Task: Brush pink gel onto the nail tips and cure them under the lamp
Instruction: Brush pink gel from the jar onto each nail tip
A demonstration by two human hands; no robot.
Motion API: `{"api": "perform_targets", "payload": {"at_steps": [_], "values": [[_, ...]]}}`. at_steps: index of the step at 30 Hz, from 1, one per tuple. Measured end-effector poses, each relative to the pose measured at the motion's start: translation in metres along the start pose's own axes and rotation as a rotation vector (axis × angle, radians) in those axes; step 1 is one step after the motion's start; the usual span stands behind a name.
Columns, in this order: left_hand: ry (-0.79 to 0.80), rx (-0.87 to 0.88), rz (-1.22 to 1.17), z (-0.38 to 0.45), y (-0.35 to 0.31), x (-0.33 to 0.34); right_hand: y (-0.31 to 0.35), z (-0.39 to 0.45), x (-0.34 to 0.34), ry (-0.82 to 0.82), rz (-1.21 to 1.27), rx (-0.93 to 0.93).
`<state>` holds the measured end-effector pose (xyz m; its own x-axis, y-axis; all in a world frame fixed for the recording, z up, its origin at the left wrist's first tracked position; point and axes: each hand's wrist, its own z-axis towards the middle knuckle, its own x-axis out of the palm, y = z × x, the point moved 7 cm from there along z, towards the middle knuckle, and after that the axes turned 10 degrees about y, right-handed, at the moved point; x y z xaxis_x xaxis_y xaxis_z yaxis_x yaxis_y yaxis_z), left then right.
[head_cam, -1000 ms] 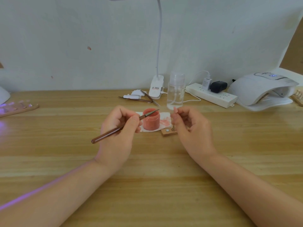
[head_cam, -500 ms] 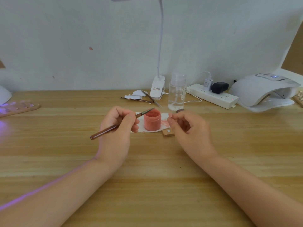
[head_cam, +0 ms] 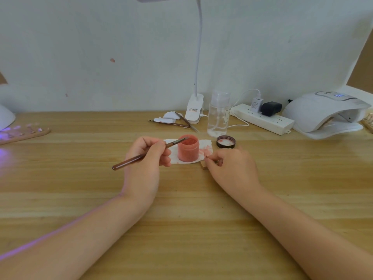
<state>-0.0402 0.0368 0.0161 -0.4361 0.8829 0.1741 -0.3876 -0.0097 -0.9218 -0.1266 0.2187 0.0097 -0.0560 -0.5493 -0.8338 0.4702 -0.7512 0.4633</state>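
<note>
An open jar of pink gel [head_cam: 188,148] stands on a white tissue [head_cam: 206,150] in the middle of the wooden table [head_cam: 181,209]. My left hand [head_cam: 146,158] grips a brown brush [head_cam: 141,157], and its tip reaches over the jar's rim. My right hand [head_cam: 232,165] pinches a small nail tip holder [head_cam: 207,157] just right of the jar, above a little wooden base [head_cam: 203,166] partly hidden by the fingers. The jar's lid [head_cam: 225,141] lies upside down behind the hand. A white curing lamp [head_cam: 325,112] sits at the far right.
A clear bottle [head_cam: 218,114], a clip lamp base [head_cam: 194,109] and a power strip [head_cam: 262,119] line the wall. Tweezers and small tools [head_cam: 171,123] lie left of the bottle. A wooden strip of nail tips [head_cam: 22,133] glows under purple light at far left.
My right hand moved down and right, uncovering the lid behind it. My left hand brought the brush tip to the jar's opening.
</note>
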Motion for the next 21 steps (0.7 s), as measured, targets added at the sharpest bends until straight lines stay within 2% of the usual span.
{"api": "perform_targets", "payload": {"at_steps": [10, 13, 16, 19, 21], "values": [[-0.003, -0.003, -0.002, 0.0, -0.001, -0.001, 0.006, -0.004, -0.005, 0.094, -0.19, 0.013], [-0.005, 0.002, -0.001, 0.001, -0.001, -0.002, 0.002, -0.001, -0.032, 0.045, -0.159, 0.059], [-0.006, 0.005, -0.006, 0.002, 0.0, -0.003, -0.024, 0.011, -0.069, 0.039, -0.228, 0.168], [-0.002, 0.004, -0.015, 0.002, 0.001, -0.003, -0.068, 0.016, -0.088, 0.135, -0.162, 0.306], [-0.007, 0.002, -0.021, 0.002, 0.002, -0.003, -0.087, 0.015, -0.079, 0.245, -0.057, 0.332]]}}
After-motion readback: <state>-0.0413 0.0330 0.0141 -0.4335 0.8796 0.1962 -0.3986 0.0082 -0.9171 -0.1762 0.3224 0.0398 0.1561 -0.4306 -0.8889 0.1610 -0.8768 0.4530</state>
